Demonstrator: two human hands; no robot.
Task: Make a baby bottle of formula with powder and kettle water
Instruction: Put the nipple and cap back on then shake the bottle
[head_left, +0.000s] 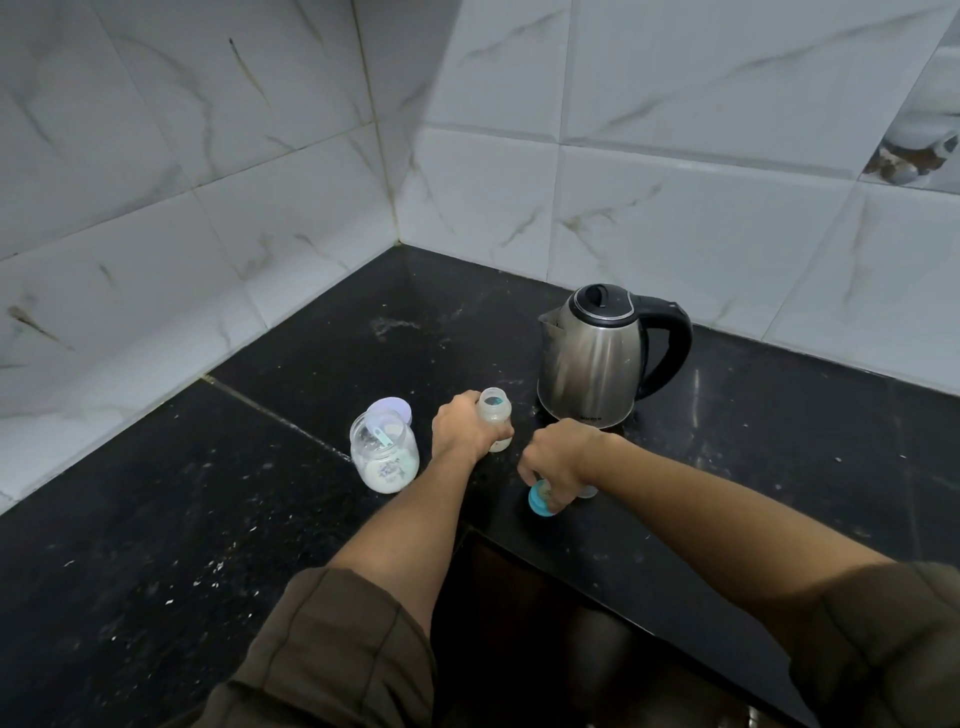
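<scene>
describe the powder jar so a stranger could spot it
Find the steel kettle on the black counter. Left of it the left hand holds a bottle; left again stands the jar. It alone is wide and clear, holding white powder and a scoop.

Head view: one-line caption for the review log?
Left hand grips the open bottle; right hand holds a teal cap; jar and kettle stand nearby.

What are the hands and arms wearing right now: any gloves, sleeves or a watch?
The left hand and the right hand are both bare, with no gloves, and no ring, watch or band shows. The left sleeve and the right sleeve are dark olive-brown cloth with stitched seams. They are bunched up near the elbows, so everything below them is uncovered.
</scene>
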